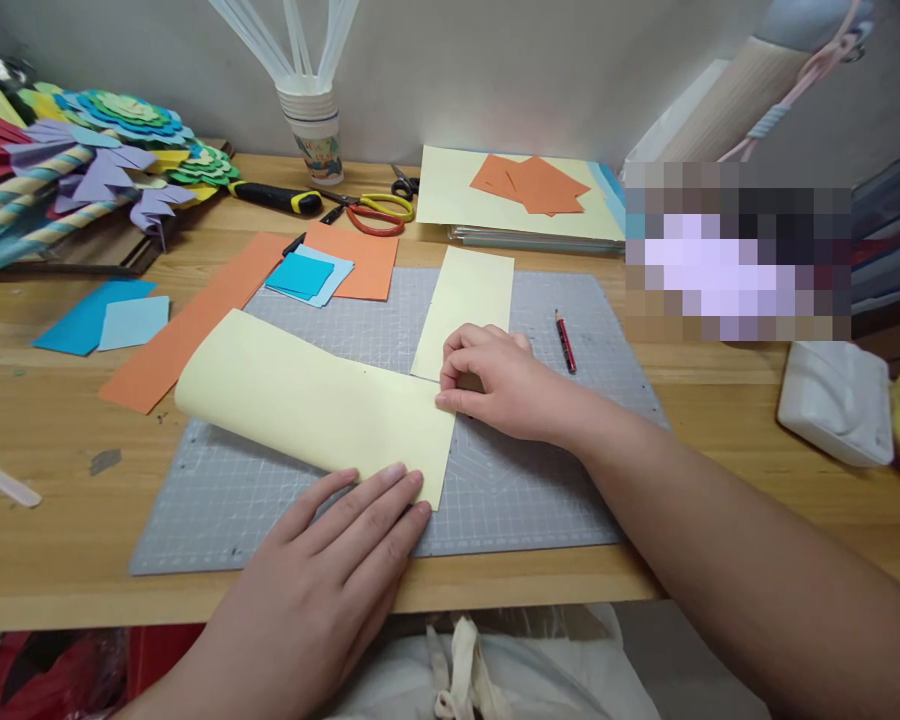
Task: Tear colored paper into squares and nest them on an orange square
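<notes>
Head view: nearest, the left hand (345, 570) lies flat and open, fingertips on the near edge of a pale yellow sheet (322, 400), its left end curling up off a grey cutting mat (540, 500). The right hand (499, 378), fingers curled, touches the sheet's far right corner; whether it pinches the paper, I cannot tell. Beyond lie a pencil (565, 342) and a yellow strip (469, 300). Farther back on the worktop (720, 430), scissors (375, 231) rest near a paper cup (319, 150).

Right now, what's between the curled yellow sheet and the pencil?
In the head view, the right hand, with gray cutting mat between it and the pencil.
</notes>
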Motion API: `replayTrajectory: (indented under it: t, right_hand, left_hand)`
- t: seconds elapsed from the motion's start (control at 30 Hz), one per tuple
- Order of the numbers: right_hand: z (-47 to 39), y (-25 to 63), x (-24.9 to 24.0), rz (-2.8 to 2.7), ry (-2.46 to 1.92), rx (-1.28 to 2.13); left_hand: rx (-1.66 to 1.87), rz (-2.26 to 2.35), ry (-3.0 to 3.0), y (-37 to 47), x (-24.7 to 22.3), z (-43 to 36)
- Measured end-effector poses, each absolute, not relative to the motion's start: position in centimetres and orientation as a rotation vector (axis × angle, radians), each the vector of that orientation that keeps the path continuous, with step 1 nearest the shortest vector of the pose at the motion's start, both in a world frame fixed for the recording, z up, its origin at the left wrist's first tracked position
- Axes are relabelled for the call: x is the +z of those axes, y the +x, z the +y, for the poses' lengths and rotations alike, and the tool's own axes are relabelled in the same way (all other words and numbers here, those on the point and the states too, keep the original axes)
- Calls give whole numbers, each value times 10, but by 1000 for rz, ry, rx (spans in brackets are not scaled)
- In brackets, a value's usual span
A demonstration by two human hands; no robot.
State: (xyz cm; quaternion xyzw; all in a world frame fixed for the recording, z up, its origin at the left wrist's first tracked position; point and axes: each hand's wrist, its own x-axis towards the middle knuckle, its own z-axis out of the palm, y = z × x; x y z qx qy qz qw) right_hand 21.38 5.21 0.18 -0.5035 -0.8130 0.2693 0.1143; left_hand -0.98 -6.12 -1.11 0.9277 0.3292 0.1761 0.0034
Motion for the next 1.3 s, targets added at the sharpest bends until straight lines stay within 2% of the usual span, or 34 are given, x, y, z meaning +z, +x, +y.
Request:
replayTrajectory:
  t: [1.3]
  right_hand:
    - [50,210,0,-2330,-1521,766]
  left_hand:
    - [554,1178,2784,-9,-18,-70]
